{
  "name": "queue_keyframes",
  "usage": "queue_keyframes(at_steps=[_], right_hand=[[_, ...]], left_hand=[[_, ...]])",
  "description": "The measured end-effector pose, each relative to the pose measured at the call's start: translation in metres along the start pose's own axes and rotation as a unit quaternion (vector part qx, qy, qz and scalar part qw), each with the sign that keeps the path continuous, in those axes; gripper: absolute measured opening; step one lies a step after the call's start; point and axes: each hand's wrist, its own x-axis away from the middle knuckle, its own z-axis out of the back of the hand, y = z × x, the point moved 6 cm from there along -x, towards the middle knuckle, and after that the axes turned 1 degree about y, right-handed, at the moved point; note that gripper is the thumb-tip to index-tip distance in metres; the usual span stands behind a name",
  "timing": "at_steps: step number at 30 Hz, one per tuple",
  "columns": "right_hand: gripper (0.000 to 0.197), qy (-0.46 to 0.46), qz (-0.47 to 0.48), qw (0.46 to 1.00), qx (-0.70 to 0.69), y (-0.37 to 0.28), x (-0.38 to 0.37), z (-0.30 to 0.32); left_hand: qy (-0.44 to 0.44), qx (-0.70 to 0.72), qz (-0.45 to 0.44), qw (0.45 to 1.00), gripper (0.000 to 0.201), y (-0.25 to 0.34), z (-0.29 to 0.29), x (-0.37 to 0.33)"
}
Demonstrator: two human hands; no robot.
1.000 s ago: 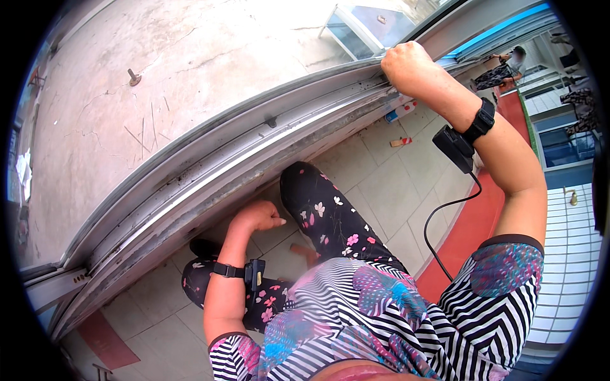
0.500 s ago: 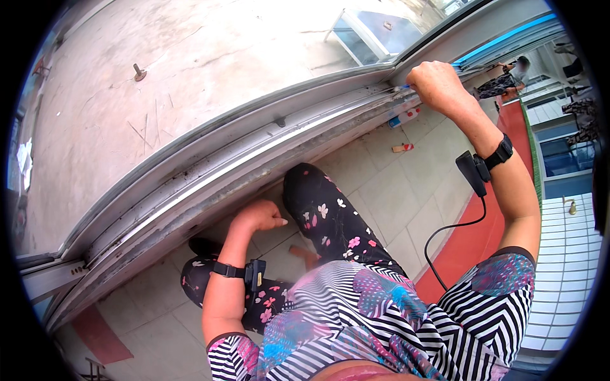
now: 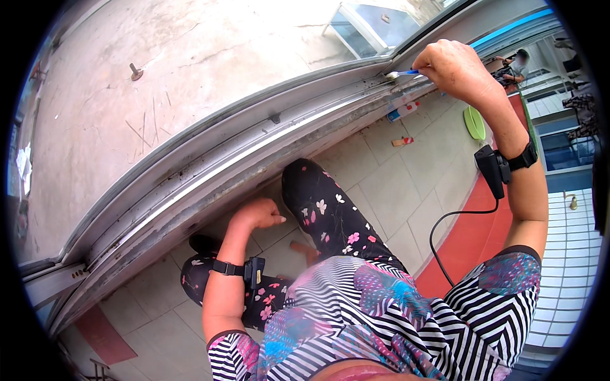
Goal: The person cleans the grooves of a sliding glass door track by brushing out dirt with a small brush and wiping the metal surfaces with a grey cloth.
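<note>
Metal window track [image 3: 222,141], running diagonally above a tiled floor [image 3: 410,174]. Small brush [image 3: 406,73], blue-handled with pale bristles: its head lies at the track's upper-right end, near the corner with the window frame [image 3: 495,22]; contact with the metal cannot be told. Right hand [image 3: 454,71]: narrow grip, fingertips pinched on the handle, the brush projecting leftward beyond them. Below the track's edge, on the floor: a bottle [image 3: 403,111], a small red-and-tan object [image 3: 402,141] and, farther right, a green basin [image 3: 474,122]. Left hand [image 3: 257,214]: fingers curled, near the patterned trousers [image 3: 346,235]; its palm is hidden, so whether its grip is empty cannot be told.
</note>
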Motion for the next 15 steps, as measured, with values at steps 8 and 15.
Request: queue_keyframes(at_steps=[8,15], right_hand=[[0.012,-0.037,-0.010,0.992,0.119,0.011,-0.013,-0.057],[0.013,-0.071,0.015,0.989,0.131,-0.015,-0.027,-0.052]], left_hand=[[-0.004,-0.004,0.003,1.000,0.040,0.007,0.005,0.003],[0.002,-0.003,0.001,1.000,0.040,0.005,0.004,0.006]])
